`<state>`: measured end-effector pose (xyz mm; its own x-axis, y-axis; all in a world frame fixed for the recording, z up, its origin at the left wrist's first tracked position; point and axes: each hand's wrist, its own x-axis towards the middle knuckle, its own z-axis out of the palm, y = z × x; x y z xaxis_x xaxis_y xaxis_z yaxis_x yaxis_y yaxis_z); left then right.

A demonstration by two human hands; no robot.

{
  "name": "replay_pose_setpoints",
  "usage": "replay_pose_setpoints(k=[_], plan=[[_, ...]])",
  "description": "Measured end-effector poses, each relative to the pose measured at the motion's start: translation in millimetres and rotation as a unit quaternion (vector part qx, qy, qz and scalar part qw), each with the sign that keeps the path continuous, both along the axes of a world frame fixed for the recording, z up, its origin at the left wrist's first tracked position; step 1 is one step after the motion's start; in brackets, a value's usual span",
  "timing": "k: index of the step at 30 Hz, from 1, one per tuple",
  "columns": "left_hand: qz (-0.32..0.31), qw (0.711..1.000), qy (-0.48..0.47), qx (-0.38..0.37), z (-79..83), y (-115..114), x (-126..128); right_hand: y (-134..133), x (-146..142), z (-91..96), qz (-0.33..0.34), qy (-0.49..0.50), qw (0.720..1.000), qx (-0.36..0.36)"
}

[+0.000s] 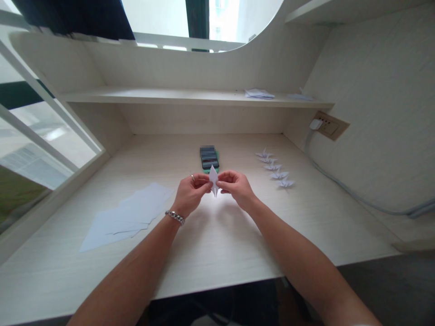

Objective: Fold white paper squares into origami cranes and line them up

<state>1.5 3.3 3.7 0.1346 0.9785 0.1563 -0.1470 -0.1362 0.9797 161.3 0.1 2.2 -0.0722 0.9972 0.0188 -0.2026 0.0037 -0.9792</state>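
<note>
While the left hand point(190, 194) pinches one edge of the folded paper point(213, 176), the right hand point(238, 188) pinches the other, near the phone point(210, 161).

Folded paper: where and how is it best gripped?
The folded paper is probably best pinched by its side edges, left hand from the left, right hand from the right, since it is narrow, pointed at top and bottom in this view.
</note>
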Motion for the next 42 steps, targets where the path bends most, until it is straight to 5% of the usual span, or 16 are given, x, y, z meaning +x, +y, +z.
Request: replay_pose_setpoints(k=[17, 31, 42], plan=[[-0.004, 0.999, 0.026, 0.024, 3.1, -2.1, -1.9, 0.3, 2.2, 0.0, 0.068, 0.079, 0.995, -0.003], [-0.005, 1.0, 0.01, 0.001, -0.7, 1.5, -5.0, 5.3, 0.1, -9.6, -0.004, -0.01, 0.995, 0.096], [0.013, 1.0, 0.0, 0.011, -4.0, 4.4, -3.4, 3.8, -1.0, -7.6, -0.013, -0.004, 0.997, 0.077]])
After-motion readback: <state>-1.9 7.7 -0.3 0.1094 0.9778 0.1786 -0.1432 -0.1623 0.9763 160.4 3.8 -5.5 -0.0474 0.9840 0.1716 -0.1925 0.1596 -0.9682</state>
